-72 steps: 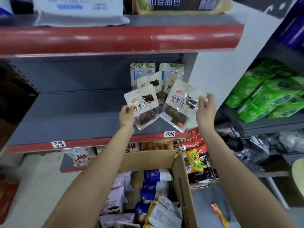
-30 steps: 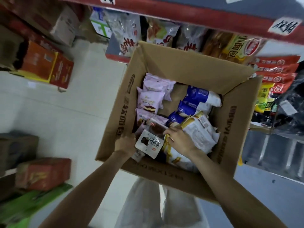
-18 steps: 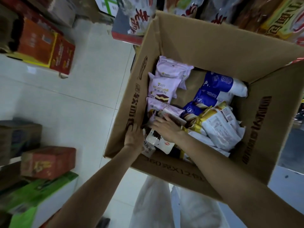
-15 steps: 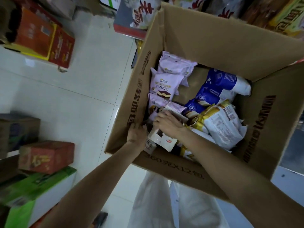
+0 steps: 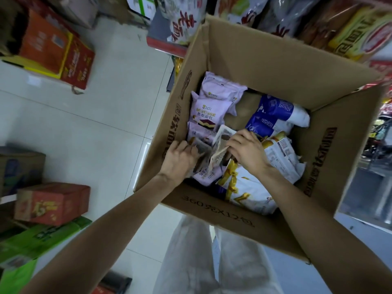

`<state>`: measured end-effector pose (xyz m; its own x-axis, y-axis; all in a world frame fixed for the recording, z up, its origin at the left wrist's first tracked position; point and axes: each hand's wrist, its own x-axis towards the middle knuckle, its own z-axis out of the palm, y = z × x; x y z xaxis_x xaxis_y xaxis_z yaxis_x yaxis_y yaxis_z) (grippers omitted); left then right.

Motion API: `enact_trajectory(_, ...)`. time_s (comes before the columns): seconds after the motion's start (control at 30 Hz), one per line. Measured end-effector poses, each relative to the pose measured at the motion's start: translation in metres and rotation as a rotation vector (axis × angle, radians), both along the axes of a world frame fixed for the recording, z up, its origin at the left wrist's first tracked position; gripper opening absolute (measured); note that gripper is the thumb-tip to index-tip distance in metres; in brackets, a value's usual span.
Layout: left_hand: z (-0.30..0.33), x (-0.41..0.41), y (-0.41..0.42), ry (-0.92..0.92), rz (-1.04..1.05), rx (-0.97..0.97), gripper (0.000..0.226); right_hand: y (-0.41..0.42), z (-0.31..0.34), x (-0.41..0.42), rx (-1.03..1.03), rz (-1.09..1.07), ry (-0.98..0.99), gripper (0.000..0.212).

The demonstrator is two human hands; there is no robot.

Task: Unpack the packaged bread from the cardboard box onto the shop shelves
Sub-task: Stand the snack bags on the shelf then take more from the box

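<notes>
**Gathering small packets from the near-left corner of the box**

We judge the step in hand to be the pick: both hands are down inside the cardboard box (image 5: 263,60), close together at its near-left corner. Our left hand (image 5: 180,159) has its fingers curled round a small dark-printed packet (image 5: 201,153) against the left wall. Our right hand (image 5: 246,149) pinches a second small packet (image 5: 220,143), stood on edge just beside the first. The rest of the bread lies loose in the box: lilac mousse packs (image 5: 206,115) along the left wall, blue packs (image 5: 273,115) toward the far right, white-and-gold bags (image 5: 250,189) under our right wrist.

Next, we think, both packets must come straight up, clear of the box wall, then go to a shelf.

The box walls stand tall on all 4 sides, and the left wall crowds our left hand. The lower shelf (image 5: 167,44) beyond the far flap looks packed with goods. The open floor (image 5: 95,124) lies to the left, with red cartons (image 5: 53,202) at its edge.
</notes>
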<state>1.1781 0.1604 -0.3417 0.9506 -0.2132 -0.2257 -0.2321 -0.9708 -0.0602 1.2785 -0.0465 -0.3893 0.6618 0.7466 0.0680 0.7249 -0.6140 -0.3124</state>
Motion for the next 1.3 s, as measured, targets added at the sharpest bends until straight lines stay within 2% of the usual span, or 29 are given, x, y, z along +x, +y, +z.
enact_trajectory(0.13,0.039,0.02,0.005,-0.262,0.107,-0.268,0.008,-0.014,0.039,0.0,0.076,-0.147,-0.011,0.018)
enact_trajectory(0.3,0.105,0.043,0.002,-0.269,0.308,-0.648,0.005,-0.041,0.116,-0.011,0.241,-0.397,0.024,0.024)
enact_trajectory(0.4,0.144,0.062,-0.008,-0.308,0.335,-0.718,0.007,-0.055,0.166,-0.012,0.325,-0.616,0.049,0.028)
enact_trajectory(0.5,0.184,0.087,-0.026,-0.432,0.293,-0.769,0.007,-0.076,0.207,-0.007,0.413,-0.775,0.057,0.017)
enact_trajectory(0.57,0.204,0.109,-0.038,-0.546,0.212,-0.735,0.004,-0.093,0.225,0.002,0.478,-0.887,0.104,0.017)
enact_trajectory(0.67,0.229,0.148,-0.055,-0.65,0.046,-0.651,0.008,-0.118,0.249,0.023,0.607,-1.047,0.124,0.028)
enact_trajectory(0.8,0.265,0.205,-0.076,-0.862,-0.159,-0.641,0.018,-0.149,0.279,0.071,0.894,-1.136,0.112,0.033)
enact_trajectory(0.9,0.296,0.25,-0.092,-1.043,-0.252,-0.585,0.014,-0.158,0.309,0.112,1.081,-1.169,0.049,0.037)
enact_trajectory(1.0,0.318,0.292,-0.112,-1.114,-0.319,-0.545,0.008,-0.16,0.327,0.152,1.182,-1.164,-0.011,0.038)
enact_trajectory(1.1,0.322,0.33,-0.137,-1.045,-0.328,-0.481,0.009,-0.162,0.32,0.188,1.015,-1.179,0.037,0.036)
enact_trajectory(1.2,0.304,0.35,-0.165,-0.836,-0.304,-0.419,0.01,-0.173,0.303,0.205,0.777,-1.163,0.098,0.019)
enact_trajectory(1.3,0.283,0.344,-0.184,-0.667,-0.335,-0.327,0.005,-0.178,0.296,0.206,0.732,-1.163,0.197,0.029)
